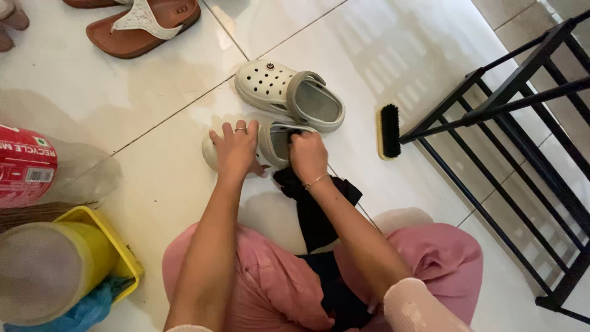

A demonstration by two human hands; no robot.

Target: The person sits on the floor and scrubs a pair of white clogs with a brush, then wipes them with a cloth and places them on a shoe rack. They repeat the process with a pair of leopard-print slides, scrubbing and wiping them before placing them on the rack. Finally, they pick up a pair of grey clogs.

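Two cream clogs sit on the white tiled floor. My left hand (236, 150), with a ring on one finger, lies flat over the toe of the nearer clog (268, 146) and holds it down. My right hand (307, 155), a thin bracelet at its wrist, is shut on a black cloth (313, 206) and presses it into the heel opening of that clog. The cloth trails back toward my lap. The farther clog (289, 93) lies just beyond, untouched, its toe pointing left.
A wooden shoe brush with black bristles (388, 130) lies right of the clogs, beside a black metal rack (510, 117). Brown sandals (144, 24) lie at the top left. A yellow bin (120, 243), a clear plastic bottle (49, 169) and a pale round lid stand left.
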